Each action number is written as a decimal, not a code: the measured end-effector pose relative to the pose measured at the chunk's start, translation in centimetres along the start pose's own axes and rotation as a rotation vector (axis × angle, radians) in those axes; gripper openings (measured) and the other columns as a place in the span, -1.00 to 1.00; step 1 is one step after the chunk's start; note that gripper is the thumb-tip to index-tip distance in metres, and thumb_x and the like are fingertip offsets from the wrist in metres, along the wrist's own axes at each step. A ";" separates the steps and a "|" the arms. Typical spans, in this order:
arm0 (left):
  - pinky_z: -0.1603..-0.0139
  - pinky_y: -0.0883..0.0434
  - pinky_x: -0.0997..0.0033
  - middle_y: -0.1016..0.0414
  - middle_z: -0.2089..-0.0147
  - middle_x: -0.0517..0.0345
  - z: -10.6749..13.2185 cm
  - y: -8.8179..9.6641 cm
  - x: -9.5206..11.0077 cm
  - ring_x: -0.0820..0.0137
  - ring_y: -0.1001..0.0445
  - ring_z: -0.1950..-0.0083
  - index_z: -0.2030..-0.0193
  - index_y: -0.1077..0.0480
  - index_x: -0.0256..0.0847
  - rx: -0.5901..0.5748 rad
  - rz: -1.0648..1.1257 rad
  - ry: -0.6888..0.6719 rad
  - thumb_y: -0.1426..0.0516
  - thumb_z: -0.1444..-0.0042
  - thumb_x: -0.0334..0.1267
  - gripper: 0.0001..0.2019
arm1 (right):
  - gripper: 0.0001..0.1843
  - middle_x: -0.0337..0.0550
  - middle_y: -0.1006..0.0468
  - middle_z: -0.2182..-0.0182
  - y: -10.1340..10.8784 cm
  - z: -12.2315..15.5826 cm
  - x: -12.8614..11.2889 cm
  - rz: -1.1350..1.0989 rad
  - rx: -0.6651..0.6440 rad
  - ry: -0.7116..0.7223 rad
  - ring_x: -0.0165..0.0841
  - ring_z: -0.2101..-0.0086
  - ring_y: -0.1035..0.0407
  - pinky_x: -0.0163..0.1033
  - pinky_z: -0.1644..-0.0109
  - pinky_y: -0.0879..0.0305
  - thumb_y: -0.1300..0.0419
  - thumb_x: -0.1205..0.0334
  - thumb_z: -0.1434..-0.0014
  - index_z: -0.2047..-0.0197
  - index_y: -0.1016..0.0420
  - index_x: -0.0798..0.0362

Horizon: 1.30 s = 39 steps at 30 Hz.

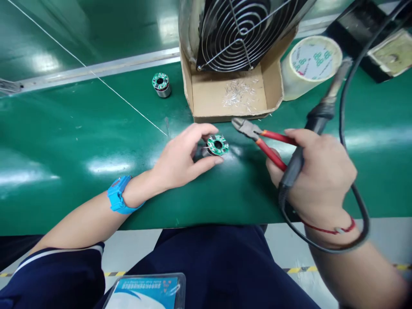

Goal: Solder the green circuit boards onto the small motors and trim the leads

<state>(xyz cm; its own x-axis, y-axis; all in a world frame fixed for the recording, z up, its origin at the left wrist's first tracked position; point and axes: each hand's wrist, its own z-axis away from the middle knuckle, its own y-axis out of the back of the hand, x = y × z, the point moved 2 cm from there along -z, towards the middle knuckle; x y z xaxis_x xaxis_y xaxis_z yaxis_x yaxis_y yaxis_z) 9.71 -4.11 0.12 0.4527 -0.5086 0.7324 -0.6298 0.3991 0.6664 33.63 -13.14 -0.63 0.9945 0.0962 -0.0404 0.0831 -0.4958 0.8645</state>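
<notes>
My left hand [180,156] is curled around a small round motor part [218,145] with a green ring-shaped circuit board on top, thumb on the near side and forefinger on the far side. Thin wire ends stick out beside it. In my right hand [322,171] are red-handled diagonal cutters [247,128], their jaws pointing left towards that part. The same hand also holds a soldering iron [317,120], tip pointing up and away, its black cable looping around the wrist. A second motor part [161,85] of the same kind stands upright farther back.
Behind my hands, an open cardboard box [212,96] holds clipped wire bits [240,94] and a black fan [241,34] with a wire guard. To its right are a roll of clear tape [310,60] and a black holder with a sponge [394,56]. A white thread [128,102] crosses the green table [80,141].
</notes>
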 end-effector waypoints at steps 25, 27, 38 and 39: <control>-0.36 -0.24 -0.07 -0.17 -0.43 -0.42 -14.1 13.4 -14.8 -0.12 -0.26 -0.40 -0.44 -0.06 -0.43 0.555 -0.332 0.512 -0.18 -0.24 -0.18 -0.29 | -0.23 0.06 -0.64 0.13 -2.6 -1.6 3.0 -0.638 0.062 -0.788 -0.14 0.37 -0.53 0.10 0.14 -0.45 -0.06 -0.28 -0.23 -0.34 -0.35 0.02; -0.43 -0.17 0.03 -0.17 -0.45 -0.39 -15.9 12.5 -14.0 -0.04 -0.23 -0.44 -0.44 -0.07 -0.46 0.430 -0.249 0.386 -0.17 -0.25 -0.20 -0.31 | -0.26 0.08 -0.63 0.07 -2.5 -1.7 3.2 -0.582 -0.012 -0.752 -0.09 0.26 -0.56 0.13 0.03 -0.43 -0.07 -0.30 -0.21 -0.28 -0.43 0.01; -0.27 -0.36 0.25 -0.45 -0.26 -0.26 -24.8 7.4 -12.5 0.11 -0.46 -0.21 -0.21 -0.39 -0.40 0.002 -0.073 0.164 -0.27 0.03 -0.36 -0.41 | -0.39 0.09 -0.55 -0.01 -3.6 -0.9 4.7 -0.505 -0.024 -0.513 -0.05 0.00 -0.47 0.07 -0.10 -0.35 -0.07 -0.20 -0.26 -0.19 -0.46 0.02; -0.26 -0.35 0.23 -0.47 -0.24 -0.25 -24.7 7.8 -12.5 0.12 -0.46 -0.20 -0.16 -0.42 -0.39 0.018 -0.082 0.168 -0.24 0.00 -0.38 -0.47 | -0.39 0.08 -0.55 0.00 -3.6 -0.9 4.6 -0.503 -0.029 -0.512 -0.07 0.01 -0.47 0.06 -0.09 -0.35 -0.07 -0.20 -0.26 -0.19 -0.46 0.01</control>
<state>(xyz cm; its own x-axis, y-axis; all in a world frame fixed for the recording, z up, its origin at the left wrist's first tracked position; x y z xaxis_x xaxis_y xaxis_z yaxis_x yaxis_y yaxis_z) 14.74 24.22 -0.43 0.6011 -0.4037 0.6897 -0.5969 0.3470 0.7234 37.87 -10.09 -3.51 0.7417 -0.1141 -0.6609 0.5441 -0.4739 0.6924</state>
